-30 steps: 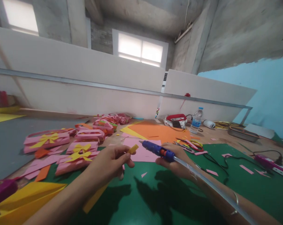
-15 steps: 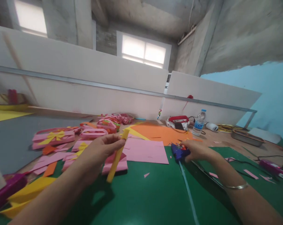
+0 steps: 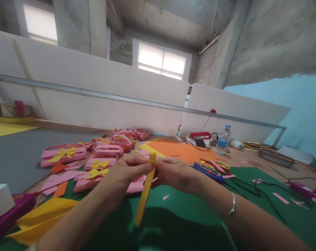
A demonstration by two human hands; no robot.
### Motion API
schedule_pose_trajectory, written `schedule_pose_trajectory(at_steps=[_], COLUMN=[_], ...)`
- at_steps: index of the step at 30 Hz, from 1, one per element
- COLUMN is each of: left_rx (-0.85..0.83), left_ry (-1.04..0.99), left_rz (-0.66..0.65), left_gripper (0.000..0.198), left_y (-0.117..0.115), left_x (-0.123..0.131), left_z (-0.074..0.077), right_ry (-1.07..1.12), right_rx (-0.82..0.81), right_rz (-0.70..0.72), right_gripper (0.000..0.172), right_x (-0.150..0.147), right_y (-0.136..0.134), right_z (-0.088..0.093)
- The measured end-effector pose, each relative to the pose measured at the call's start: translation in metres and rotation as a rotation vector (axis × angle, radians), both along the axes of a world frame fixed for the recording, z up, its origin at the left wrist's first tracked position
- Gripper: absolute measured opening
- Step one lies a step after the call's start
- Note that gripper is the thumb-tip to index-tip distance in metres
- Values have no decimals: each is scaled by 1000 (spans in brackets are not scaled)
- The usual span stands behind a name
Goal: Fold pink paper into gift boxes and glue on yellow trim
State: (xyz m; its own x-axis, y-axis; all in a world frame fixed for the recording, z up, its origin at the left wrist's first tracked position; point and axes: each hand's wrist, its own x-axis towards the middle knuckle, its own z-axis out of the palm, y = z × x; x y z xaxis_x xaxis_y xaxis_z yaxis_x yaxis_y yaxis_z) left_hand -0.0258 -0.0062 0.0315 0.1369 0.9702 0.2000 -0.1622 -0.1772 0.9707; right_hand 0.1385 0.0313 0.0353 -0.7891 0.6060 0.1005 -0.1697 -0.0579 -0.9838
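Observation:
A narrow yellow strip [image 3: 144, 198], probably paper or foam sheet, hangs tilted in front of me. My left hand [image 3: 130, 172] pinches it near its upper end. From the other side my right hand [image 3: 175, 174] meets it, fingers closed together against the strip's right edge. Just beneath the hands lies a pink folded piece [image 3: 135, 187], partly hidden. To the left are small pink bags [image 3: 76, 155], some with yellow bows [image 3: 65, 153]. Beyond my right wrist rest a blue-bodied tool [image 3: 209, 173] and scissors with yellow and red handles [image 3: 223, 167].
A green mat [image 3: 184, 223] covers the near table, with pink scraps [image 3: 280, 198] and black cords [image 3: 268, 197]. Orange sheets [image 3: 179, 150] lie behind the hands. A water bottle [image 3: 223, 141] stands at the back right. Folded yellow sheets [image 3: 43, 216] lie front left.
My right hand has left the blue tool and moved left to the yellow strip. My left hand has shifted slightly right with the strip, which now hangs a little lower.

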Motion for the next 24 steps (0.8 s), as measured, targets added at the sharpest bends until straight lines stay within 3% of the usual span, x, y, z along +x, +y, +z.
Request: schedule_pose_trajectory(at_steps=[6, 9, 11, 13, 15, 16, 20, 24], left_rx=[73, 105, 165, 259, 404, 421, 385, 327], left_ry=[70, 183, 415, 774, 1184, 1258, 1343, 1328], left_rz=[-19, -16, 66, 189, 355, 376, 335, 341], left_gripper=[16, 10, 30, 49, 47, 43, 20, 21], left_y=[-6, -5, 1, 10, 20, 25, 34, 30], left_x=[17, 18, 9, -5, -20, -25, -30, -18], left_z=[3, 7, 8, 6, 1, -3, -18, -18], right_ry=[28, 6, 36, 47, 12, -27, -256, -436], right_rx=[-7, -27, 5, 53, 125, 166, 304, 374], right_rz=[98, 111, 82, 16, -81, -136, -263, -340], right_gripper=[30, 27, 25, 26, 26, 24, 10, 5], right_x=[11, 18, 24, 30, 35, 37, 35, 26], right_y=[-6, -3, 2, 10, 18, 21, 27, 23], right_z=[-5, -1, 1, 3, 3, 3, -3, -11])
